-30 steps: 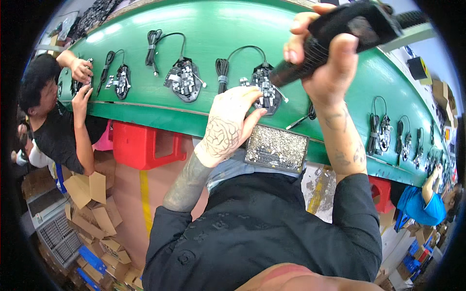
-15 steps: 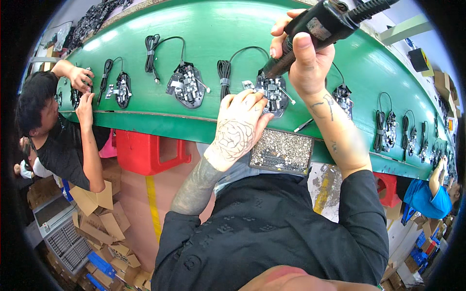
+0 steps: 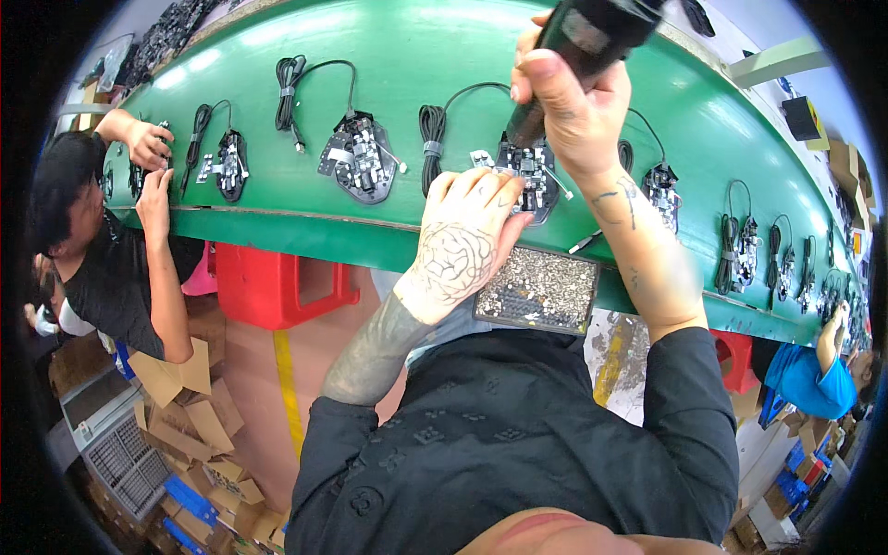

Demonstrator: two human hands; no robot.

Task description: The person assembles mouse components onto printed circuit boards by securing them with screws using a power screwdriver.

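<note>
My right hand (image 3: 583, 116) is wrapped round a black electric screwdriver (image 3: 587, 42), which tilts down over the mouse base. The tool's lower end (image 3: 527, 122) is at the far edge of that open mouse base (image 3: 536, 185), whose boards and wires show; whether the bit touches a screw is hidden. My left hand (image 3: 467, 222) steadies the base from its near left side, fingertips on its edge and thumb by its near edge. A bundled black cable (image 3: 432, 143) runs from the base and lies to its left. A small pale board (image 3: 481, 159) sits just beyond my left fingers.
A black tray of small screws (image 3: 536, 289) stands at the table's near edge, close to my body. More mouse bases (image 3: 363, 162) with cables line the green table (image 3: 398, 55). Co-workers sit left (image 3: 102, 240) and right (image 3: 814, 379). A red stool (image 3: 277, 287) is below.
The screwdriver and my right hand have shifted slightly, the tool's body tilting up and left toward the far edge. My left hand stays on the mouse base.
</note>
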